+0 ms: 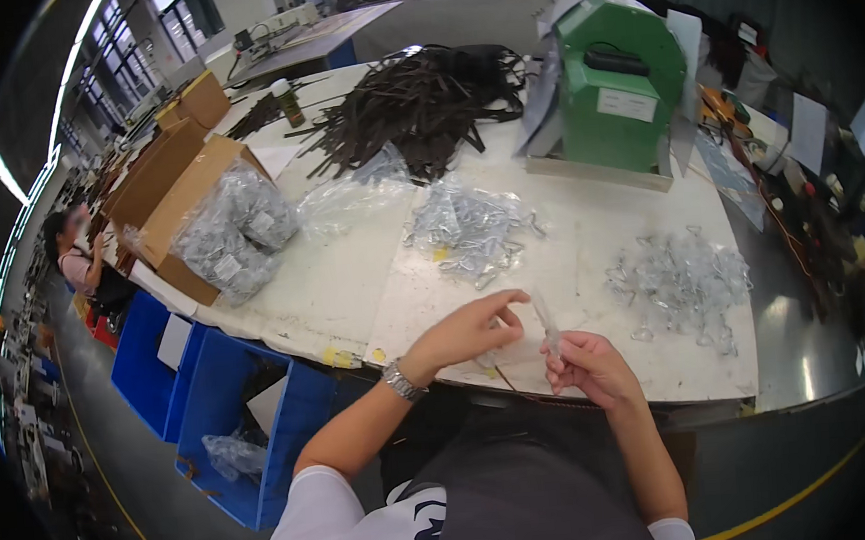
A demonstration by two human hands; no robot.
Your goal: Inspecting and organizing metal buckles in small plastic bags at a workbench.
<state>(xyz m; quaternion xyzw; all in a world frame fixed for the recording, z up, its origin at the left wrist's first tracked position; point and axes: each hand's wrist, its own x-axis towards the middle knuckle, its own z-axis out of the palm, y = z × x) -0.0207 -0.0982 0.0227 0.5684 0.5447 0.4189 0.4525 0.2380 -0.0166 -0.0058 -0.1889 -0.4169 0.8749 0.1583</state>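
Observation:
In my right hand (592,367), pinched between thumb and fingers, is a small clear plastic bag (544,314) standing upright; what it contains is too small to make out. My left hand (472,331), with a metal watch on the wrist, is just left of the bag, fingers apart and curved, apparently holding nothing. Beyond my hands lies a heap of shiny metal hooks (474,229) on clear plastic. To the right a second pile of hooks (682,283), seemingly in small clear bags, spreads over the white table (570,230).
A green machine (620,86) stands at the back right. Dark straps (421,105) are heaped at the back. An open cardboard box (172,203) with bagged metal parts (234,234) sits at left, above blue bins (231,404). Another person (86,259) is seated far left.

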